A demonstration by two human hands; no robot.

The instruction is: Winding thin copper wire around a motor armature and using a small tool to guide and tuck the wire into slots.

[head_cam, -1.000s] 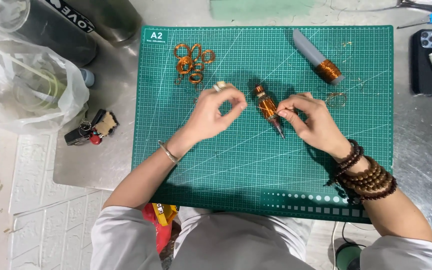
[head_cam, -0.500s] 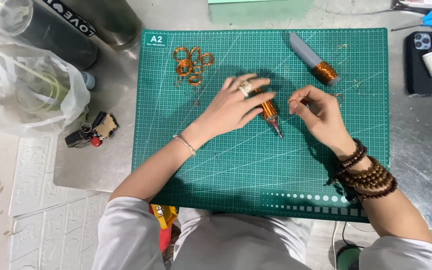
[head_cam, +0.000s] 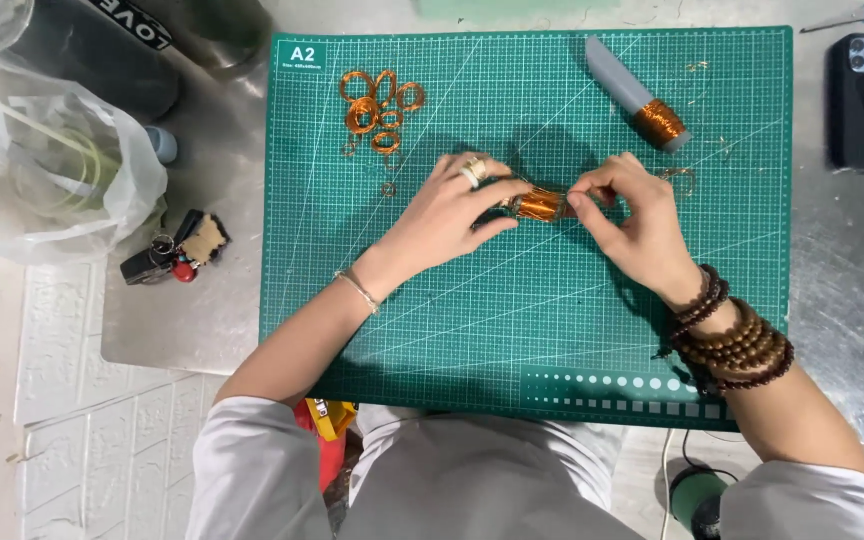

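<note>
A short rod wound tight with shiny copper wire point(head_cam: 538, 205) lies crosswise above the middle of the green cutting mat point(head_cam: 512, 330). The left hand point(head_cam: 452, 215) pinches its left end; the right hand point(head_cam: 637, 225) pinches its right end, both grips closed on it.

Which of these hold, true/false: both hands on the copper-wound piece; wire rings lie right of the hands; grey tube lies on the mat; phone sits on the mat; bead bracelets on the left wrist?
1. Both the left hand and right hand hold the copper-wound piece: true.
2. The copper wire rings lie right of the hands: false, they lie up and to the left.
3. The grey tube lies on the green cutting mat: true.
4. The phone sits on the mat: false, it lies off the right edge.
5. Bead bracelets on the left wrist: false, right wrist.
</note>
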